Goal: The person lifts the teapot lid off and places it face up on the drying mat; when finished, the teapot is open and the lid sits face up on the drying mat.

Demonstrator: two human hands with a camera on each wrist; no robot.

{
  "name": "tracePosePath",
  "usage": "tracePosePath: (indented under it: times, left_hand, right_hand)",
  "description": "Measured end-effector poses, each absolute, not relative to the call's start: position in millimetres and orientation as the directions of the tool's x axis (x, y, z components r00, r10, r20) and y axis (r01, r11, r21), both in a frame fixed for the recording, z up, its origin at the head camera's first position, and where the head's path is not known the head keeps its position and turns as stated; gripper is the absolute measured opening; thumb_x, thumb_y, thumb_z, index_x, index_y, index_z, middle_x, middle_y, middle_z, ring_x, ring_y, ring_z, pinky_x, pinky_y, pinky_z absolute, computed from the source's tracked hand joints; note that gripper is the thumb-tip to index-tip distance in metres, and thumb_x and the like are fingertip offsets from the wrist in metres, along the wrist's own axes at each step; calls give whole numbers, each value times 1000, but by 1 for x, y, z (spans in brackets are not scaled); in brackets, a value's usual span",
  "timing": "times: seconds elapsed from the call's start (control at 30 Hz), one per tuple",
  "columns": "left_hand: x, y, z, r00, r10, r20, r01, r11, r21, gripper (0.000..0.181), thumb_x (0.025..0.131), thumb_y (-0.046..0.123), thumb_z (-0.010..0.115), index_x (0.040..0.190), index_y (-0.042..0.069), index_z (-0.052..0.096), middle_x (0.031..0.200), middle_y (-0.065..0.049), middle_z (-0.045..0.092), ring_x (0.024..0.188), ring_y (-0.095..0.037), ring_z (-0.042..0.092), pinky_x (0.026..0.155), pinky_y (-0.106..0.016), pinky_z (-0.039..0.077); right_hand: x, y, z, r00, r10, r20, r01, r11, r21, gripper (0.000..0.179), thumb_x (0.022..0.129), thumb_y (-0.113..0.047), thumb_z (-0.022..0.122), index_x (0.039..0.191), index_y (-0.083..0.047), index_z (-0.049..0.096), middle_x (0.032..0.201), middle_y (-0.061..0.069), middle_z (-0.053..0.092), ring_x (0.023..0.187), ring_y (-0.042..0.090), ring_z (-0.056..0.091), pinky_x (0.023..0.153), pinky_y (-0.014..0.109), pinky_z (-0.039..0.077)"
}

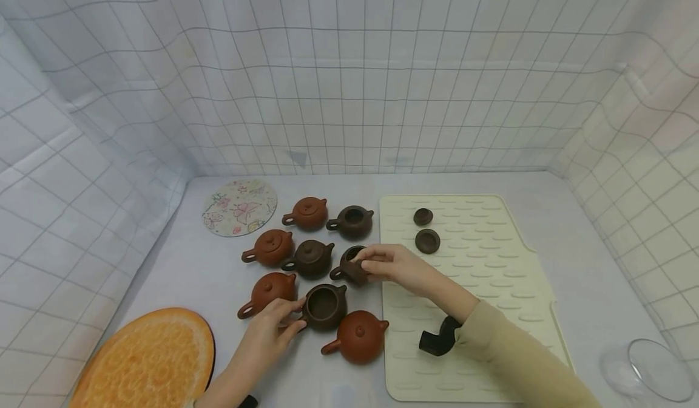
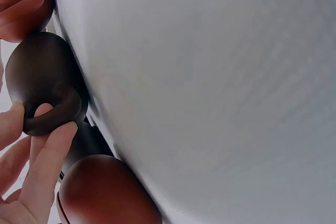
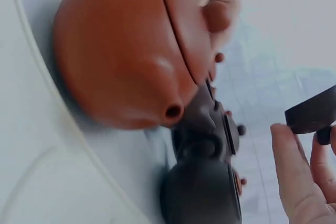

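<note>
My left hand [image 1: 270,329] grips the looped handle [image 2: 60,119] of a lidless dark brown teapot [image 1: 329,325]; its round mouth faces up, and its body [image 2: 44,64] sits on the white surface. With its fingertips my right hand [image 1: 398,268] pinches a small dark teapot lid [image 3: 314,111], tilted in the air. In the head view this lid [image 1: 356,272] overlaps another lidless dark teapot [image 1: 348,254], partly hidden by lid and fingers. Close below the left hand's pot stands a lidded reddish-brown teapot [image 1: 360,338].
More reddish teapots [image 1: 273,247] and dark ones [image 1: 313,259] stand close together; a lidless dark pot [image 1: 357,229] is at the back. Two dark lids [image 1: 428,241] lie on the cream board [image 1: 491,274]. Also around are an orange round mat [image 1: 153,359], a floral disc [image 1: 240,207] and a clear glass [image 1: 647,368].
</note>
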State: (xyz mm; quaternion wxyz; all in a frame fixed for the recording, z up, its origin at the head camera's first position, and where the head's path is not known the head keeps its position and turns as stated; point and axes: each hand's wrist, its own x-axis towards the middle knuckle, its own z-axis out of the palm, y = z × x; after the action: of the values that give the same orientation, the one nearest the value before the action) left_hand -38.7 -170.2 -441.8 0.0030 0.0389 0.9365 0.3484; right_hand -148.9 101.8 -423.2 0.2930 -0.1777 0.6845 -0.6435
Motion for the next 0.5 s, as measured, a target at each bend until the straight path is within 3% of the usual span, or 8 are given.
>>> tracePosePath:
  times: [0.13,0.27,0.5]
  left_hand:
    - [-40,-170,-443,-997,71,16,64,758,649,38,80,3,79,118,7,72,97,1,65,84,-11,68,74,-19,57]
    - [-40,-169,-443,-997,70,13,62,756,651,38,80,3,78,118,7,72,99,1,65,84,-12,69,75,-18,57]
    - [-41,-169,-444,-998,60,1,46,752,658,38,81,5,78,118,7,71,100,1,66,84,-12,69,75,-20,58]
  right_hand:
    - [-149,124,-429,-773,-611,-171,253,-51,-966,22,99,-11,57,119,-2,61,106,-4,66,95,6,64,90,28,56]
    - [-147,143,-433,-780,-608,-148,315,-177,-932,18,101,-7,52,113,-11,65,109,-2,69,98,10,69,90,29,57]
    - [-144,169,-443,-803,-561,-200,381,-227,-896,27,101,-1,47,103,-18,68,109,-1,66,97,9,69,87,26,57]
